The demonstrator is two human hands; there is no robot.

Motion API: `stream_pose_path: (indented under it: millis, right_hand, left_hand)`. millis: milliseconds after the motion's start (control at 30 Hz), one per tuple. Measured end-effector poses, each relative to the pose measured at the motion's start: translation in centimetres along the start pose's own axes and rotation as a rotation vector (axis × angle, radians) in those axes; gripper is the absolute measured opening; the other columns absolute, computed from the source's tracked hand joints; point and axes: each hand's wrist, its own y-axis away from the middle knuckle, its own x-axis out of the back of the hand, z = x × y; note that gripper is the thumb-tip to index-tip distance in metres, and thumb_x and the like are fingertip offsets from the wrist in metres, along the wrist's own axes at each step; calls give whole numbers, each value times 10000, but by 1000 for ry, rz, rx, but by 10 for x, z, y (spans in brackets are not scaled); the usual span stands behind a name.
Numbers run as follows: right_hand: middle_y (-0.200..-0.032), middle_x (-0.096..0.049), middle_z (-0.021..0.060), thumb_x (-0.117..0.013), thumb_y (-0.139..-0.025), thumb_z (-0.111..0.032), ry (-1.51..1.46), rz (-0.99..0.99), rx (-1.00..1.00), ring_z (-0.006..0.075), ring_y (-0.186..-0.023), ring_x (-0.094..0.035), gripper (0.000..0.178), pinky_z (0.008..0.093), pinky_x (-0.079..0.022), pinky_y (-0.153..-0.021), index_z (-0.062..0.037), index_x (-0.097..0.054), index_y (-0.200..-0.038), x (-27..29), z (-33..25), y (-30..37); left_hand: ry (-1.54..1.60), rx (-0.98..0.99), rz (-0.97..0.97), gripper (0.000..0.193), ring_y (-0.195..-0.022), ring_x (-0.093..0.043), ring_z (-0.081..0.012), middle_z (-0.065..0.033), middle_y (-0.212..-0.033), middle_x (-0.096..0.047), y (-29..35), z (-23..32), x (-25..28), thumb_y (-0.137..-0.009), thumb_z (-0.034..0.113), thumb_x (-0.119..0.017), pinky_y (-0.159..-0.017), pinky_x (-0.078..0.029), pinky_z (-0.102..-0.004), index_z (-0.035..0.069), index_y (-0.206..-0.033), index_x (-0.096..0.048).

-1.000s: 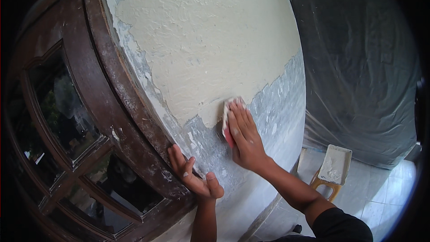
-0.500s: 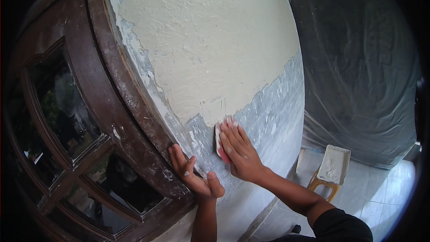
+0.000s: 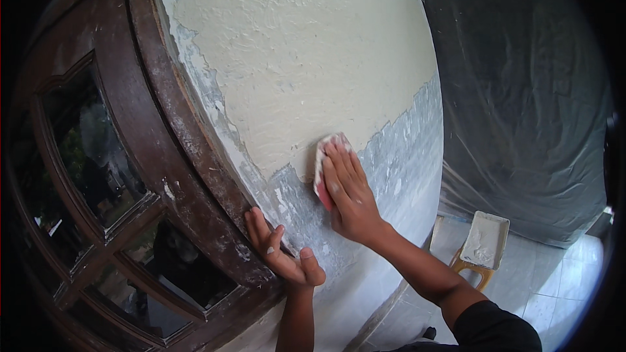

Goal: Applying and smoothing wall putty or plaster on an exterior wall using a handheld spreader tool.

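My right hand (image 3: pixel 351 189) presses a flat putty spreader (image 3: pixel 321 176), reddish and smeared with white, against the wall. It sits at the lower edge of a broad patch of cream putty (image 3: pixel 306 58), with fingers laid along its back. Bare grey, scuffed wall (image 3: pixel 398 150) surrounds the patch. My left hand (image 3: pixel 283 254) rests against the edge of the brown wooden door frame (image 3: pixel 189 143) beside the wall, fingers apart and holding nothing. A pale smear marks one of its fingers.
To the left is a wooden door with glass panes (image 3: pixel 91 150). Dark plastic sheeting (image 3: pixel 521 91) hangs over something large at the right. A tray of putty (image 3: pixel 486 238) sits on a yellowish stool (image 3: pixel 466 267) on the tiled floor (image 3: pixel 541 306).
My right hand has slid upward along the wall with the spreader, from below the putty's lower edge onto it. My left hand has stayed in place.
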Motion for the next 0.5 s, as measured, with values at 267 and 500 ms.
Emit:
stream_pose_path:
  millis: [267,500]
  right_hand:
    - [-1567,-371,251,-621,-717,76,-6,-28,-17,426,-1488,-305,783,564,-217,-1207,56,-408,-1470,-3,-5,26]
    - [-1557,-376,273,-617,-747,48,-17,-171,18,414,-1480,-329,741,570,-214,-1206,66,-413,-1459,-4,-17,42]
  left_hand:
    - [4,-2,5,464,-1471,-225,-518,-366,-1546,-311,-1,-1,-1,-938,309,-449,-1177,-153,-649,9,-1291,-445]
    - [-22,-5,-12,469,-1468,-236,-517,-366,-1541,-320,0,0,2,-947,318,-453,-1179,-157,-645,10,-1300,-443]
